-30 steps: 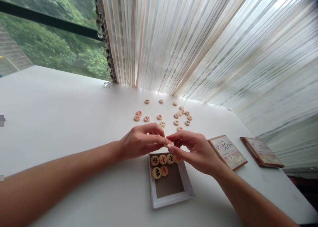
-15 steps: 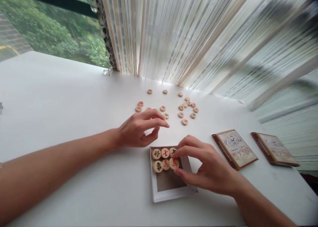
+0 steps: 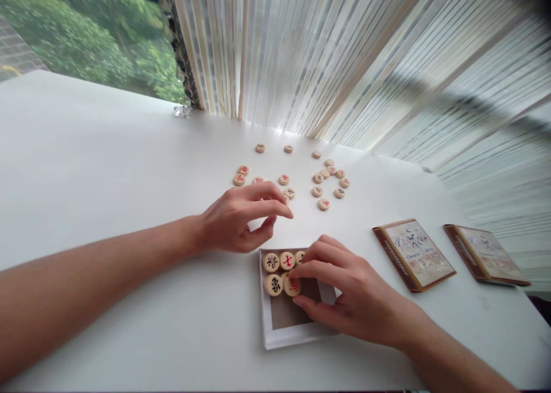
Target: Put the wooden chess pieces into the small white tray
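My right hand (image 3: 350,284) holds a wooden Chinese chess piece (image 3: 292,286) with a red character between thumb and fingers. It is over the shallow white open box (image 3: 301,339), where this piece covers the spot of another red-marked one. Beside it in the box lies a black-marked piece (image 3: 273,285). Behind stands a row with a black-marked piece (image 3: 271,261), a red-marked piece (image 3: 287,260) and a third piece (image 3: 300,257), partly hidden by my fingers. My left hand (image 3: 241,218) hovers beyond the box's far left corner, fingers apart and holding nothing, near some loose pieces.
Several loose chess pieces (image 3: 323,204) are scattered across the far middle of the white table (image 3: 129,169). Two flat brown-edged box lids (image 3: 417,255) with printed tops lie at the right. A string curtain (image 3: 284,54) and a window border the table's far side.
My right hand has shifted slightly left with the red-marked piece, which now covers the red-marked piece seen beside it before. My left hand stays nearly still. The view has tilted a little.
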